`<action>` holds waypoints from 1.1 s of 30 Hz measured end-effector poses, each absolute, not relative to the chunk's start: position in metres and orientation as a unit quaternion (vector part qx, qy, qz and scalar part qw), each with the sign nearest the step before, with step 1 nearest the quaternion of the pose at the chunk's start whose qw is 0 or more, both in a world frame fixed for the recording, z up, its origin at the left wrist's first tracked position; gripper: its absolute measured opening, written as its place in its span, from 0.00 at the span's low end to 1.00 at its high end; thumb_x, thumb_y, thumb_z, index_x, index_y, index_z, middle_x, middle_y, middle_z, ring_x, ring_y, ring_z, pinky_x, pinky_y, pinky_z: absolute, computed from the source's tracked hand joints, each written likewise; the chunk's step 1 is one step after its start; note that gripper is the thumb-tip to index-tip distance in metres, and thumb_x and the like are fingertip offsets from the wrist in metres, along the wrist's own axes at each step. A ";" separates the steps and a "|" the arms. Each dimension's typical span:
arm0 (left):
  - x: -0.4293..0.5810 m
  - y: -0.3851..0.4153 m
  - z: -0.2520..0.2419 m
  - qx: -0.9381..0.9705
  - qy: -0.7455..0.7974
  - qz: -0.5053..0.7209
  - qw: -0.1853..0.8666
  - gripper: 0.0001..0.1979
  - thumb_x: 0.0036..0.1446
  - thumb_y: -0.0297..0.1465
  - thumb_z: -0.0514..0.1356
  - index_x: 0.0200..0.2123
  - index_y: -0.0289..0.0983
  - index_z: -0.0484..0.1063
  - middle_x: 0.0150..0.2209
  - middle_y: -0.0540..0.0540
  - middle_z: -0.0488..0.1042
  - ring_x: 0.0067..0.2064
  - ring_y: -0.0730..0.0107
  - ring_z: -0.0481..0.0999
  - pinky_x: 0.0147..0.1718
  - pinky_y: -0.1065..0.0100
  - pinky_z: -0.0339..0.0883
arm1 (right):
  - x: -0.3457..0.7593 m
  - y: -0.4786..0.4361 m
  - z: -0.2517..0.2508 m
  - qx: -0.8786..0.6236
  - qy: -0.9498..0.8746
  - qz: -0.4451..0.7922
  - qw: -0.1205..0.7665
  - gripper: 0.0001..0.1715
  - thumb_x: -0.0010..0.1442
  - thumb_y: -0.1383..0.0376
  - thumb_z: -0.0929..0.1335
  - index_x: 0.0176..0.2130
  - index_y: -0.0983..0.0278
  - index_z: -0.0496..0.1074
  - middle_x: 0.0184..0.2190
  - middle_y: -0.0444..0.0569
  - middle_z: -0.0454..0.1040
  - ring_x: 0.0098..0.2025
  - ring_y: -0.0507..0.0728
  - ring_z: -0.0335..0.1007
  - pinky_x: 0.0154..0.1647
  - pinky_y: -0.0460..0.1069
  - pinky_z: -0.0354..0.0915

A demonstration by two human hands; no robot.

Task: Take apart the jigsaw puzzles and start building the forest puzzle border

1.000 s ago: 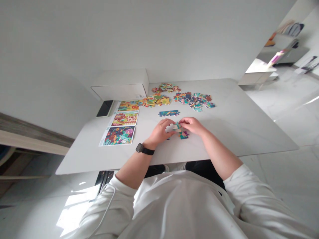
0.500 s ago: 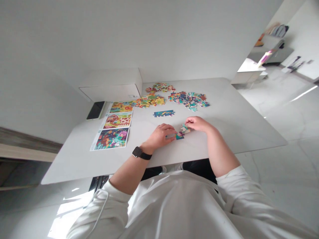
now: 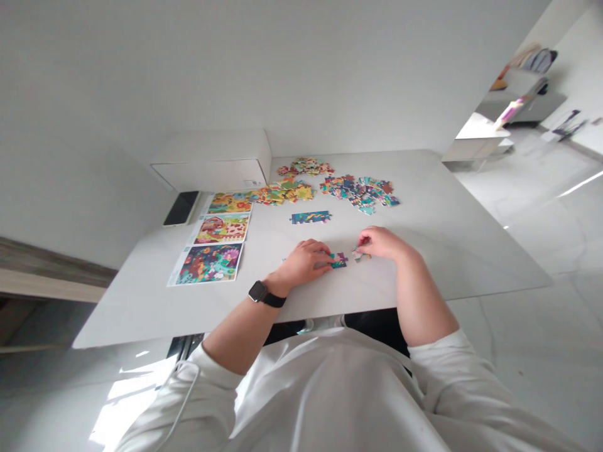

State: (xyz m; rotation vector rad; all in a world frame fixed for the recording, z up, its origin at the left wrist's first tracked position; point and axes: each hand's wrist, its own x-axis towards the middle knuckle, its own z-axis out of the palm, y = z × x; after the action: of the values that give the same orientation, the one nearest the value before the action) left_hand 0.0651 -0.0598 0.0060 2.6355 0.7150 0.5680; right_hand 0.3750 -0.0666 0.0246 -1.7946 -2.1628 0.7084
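Observation:
My left hand [image 3: 308,262], with a dark watch on its wrist, lies over a strip of jigsaw puzzle pieces. Its thumb and fingers close around the strip, hiding most of it. The blue and purple right end of the puzzle strip [image 3: 339,260] shows past the fingertips. Just to the right, my right hand [image 3: 379,242] pinches a light-coloured puzzle piece [image 3: 358,254], tilted and apart from the strip. Beyond the hands lies a separate joined blue strip [image 3: 309,217] with orange marks.
Several loose pieces form a blue heap [image 3: 360,191], a yellow heap [image 3: 285,191] and a reddish heap [image 3: 306,166]. At left lie picture sheets [image 3: 211,262] and a phone [image 3: 181,208]. A white box [image 3: 211,171] stands against the wall.
My right hand has drawn the light puzzle piece slightly right and away from the strip, tilting it. My left hand stays nearly in place. The view has shifted a little.

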 end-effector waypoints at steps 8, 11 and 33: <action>0.036 -0.042 0.012 0.891 0.312 0.249 0.215 0.14 0.67 0.38 0.66 0.52 0.41 0.83 0.51 0.41 0.80 0.53 0.57 0.80 0.58 0.57 0.72 | 0.377 -0.072 0.028 -0.637 -0.711 0.287 0.081 0.06 0.57 0.61 0.78 0.33 0.59 0.79 0.32 0.43 0.82 0.32 0.54 0.73 0.33 0.47 0.61; 0.023 -0.035 0.011 0.877 0.344 0.237 0.238 0.13 0.64 0.41 0.68 0.48 0.41 0.83 0.48 0.42 0.80 0.49 0.58 0.81 0.53 0.60 0.73 | 0.376 -0.072 0.032 -0.636 -0.710 0.289 0.088 0.08 0.57 0.60 0.78 0.32 0.60 0.78 0.32 0.44 0.83 0.32 0.54 0.74 0.34 0.47 0.62; 0.026 -0.036 0.015 0.871 0.371 0.211 0.243 0.10 0.66 0.38 0.63 0.38 0.42 0.84 0.42 0.44 0.80 0.43 0.62 0.81 0.49 0.62 0.74 | 0.379 -0.063 0.034 -0.658 -0.694 0.253 0.146 0.09 0.63 0.57 0.75 0.35 0.59 0.79 0.33 0.45 0.83 0.35 0.55 0.77 0.36 0.47 0.66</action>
State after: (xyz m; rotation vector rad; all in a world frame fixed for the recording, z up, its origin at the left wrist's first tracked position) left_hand 0.0265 -0.0359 0.0146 2.3804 1.0129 0.5761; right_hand 0.3786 -0.0626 0.0336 -1.8965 -1.9976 0.7298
